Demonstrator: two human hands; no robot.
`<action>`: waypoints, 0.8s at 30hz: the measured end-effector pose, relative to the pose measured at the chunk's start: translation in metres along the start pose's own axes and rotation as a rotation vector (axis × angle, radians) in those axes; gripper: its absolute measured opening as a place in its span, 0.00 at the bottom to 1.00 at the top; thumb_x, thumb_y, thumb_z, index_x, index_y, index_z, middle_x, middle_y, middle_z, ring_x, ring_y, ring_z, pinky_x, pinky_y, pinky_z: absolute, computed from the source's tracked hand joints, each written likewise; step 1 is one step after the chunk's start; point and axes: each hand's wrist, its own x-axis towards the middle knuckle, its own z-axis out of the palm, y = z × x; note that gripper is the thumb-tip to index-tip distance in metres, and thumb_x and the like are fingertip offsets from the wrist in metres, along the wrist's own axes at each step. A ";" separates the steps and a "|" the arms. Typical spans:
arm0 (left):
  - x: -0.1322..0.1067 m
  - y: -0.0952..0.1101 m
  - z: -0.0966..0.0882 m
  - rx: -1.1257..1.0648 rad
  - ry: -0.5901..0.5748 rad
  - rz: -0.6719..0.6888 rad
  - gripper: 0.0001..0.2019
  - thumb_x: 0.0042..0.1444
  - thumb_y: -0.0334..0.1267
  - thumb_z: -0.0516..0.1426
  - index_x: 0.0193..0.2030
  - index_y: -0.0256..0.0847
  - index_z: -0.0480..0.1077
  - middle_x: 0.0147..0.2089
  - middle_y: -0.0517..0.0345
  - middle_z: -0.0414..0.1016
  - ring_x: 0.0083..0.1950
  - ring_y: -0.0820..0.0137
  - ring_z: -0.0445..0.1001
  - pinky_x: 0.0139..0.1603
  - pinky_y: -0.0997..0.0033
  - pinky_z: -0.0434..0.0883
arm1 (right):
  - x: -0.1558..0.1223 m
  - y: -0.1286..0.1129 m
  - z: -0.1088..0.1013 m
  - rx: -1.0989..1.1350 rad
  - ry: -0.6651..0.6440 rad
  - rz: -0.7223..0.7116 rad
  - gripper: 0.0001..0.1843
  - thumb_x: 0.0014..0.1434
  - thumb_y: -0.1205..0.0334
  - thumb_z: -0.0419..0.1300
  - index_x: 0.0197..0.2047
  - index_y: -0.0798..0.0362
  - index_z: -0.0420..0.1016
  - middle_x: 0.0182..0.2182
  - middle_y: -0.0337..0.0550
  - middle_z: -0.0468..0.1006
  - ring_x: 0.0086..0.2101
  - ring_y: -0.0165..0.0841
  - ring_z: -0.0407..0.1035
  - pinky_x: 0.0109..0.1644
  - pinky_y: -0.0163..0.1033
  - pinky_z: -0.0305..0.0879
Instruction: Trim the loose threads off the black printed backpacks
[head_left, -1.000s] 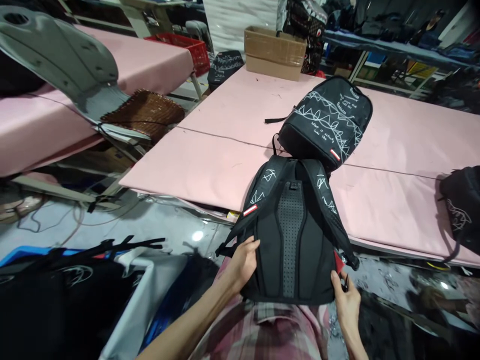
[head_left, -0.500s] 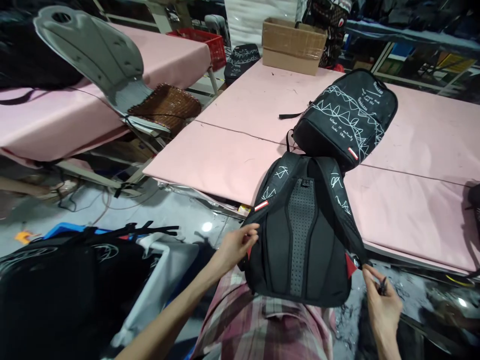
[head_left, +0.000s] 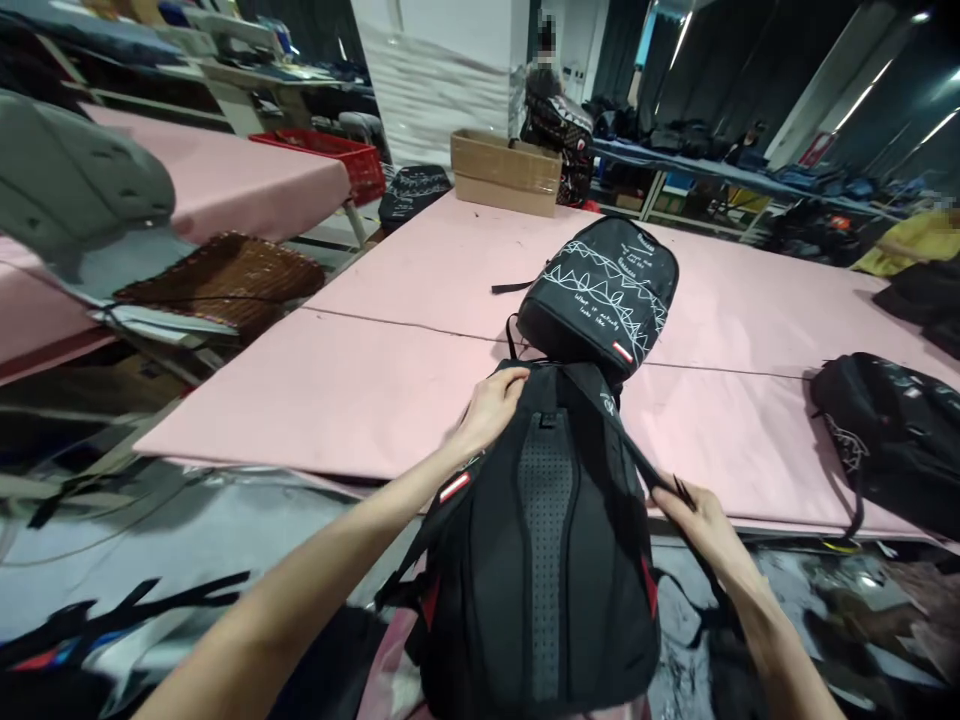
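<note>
- At our far left stand a grey chair (head_left: 82,170) and a brown woven seat (head_left: 225,280), well apart from our work.
- Next comes the pink table (head_left: 322,400), its near edge just behind what we handle.
- Our left hand (head_left: 491,405) is at the top of the near backpack, by the shoulder strap on that side; we cannot tell whether its fingers grip or only rest. We do well to keep it firm there, so the top does not sag.
- The near backpack (head_left: 545,570) stands in front of us, back panel towards us, its top against the table edge.
- Beyond it, on the table, lies a second backpack (head_left: 600,290) with white lettering (best not nudged).
- Our right hand, (head_left: 694,515) well apart from the left, pinches the other shoulder strap (head_left: 637,462) and draws it outward. Even tension would keep it untwisted; the small dark pointed thing (head_left: 684,492) at its fingers should face away from the fabric.
- Farthest right, another backpack (head_left: 900,450) lies on the table.
</note>
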 end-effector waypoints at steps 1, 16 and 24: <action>0.018 0.007 0.011 0.046 -0.055 0.024 0.17 0.61 0.33 0.43 0.50 0.34 0.67 0.51 0.51 0.71 0.52 0.69 0.68 0.55 0.69 0.63 | -0.010 -0.002 -0.006 0.040 -0.049 0.045 0.17 0.51 0.50 0.57 0.31 0.55 0.77 0.33 0.45 0.77 0.36 0.41 0.69 0.41 0.41 0.65; 0.144 0.086 0.191 0.151 -0.746 0.039 0.23 0.59 0.49 0.42 0.47 0.37 0.71 0.50 0.44 0.71 0.51 0.57 0.70 0.46 0.66 0.66 | -0.003 0.066 -0.082 0.845 0.397 0.609 0.18 0.53 0.50 0.61 0.30 0.60 0.75 0.14 0.39 0.69 0.15 0.26 0.60 0.18 0.29 0.58; 0.131 0.090 0.204 0.115 -0.611 0.073 0.25 0.61 0.49 0.39 0.40 0.36 0.72 0.43 0.48 0.74 0.46 0.59 0.72 0.41 0.70 0.63 | 0.052 0.109 -0.084 1.225 0.254 0.652 0.18 0.60 0.53 0.54 0.33 0.62 0.73 0.20 0.45 0.76 0.15 0.27 0.67 0.17 0.29 0.65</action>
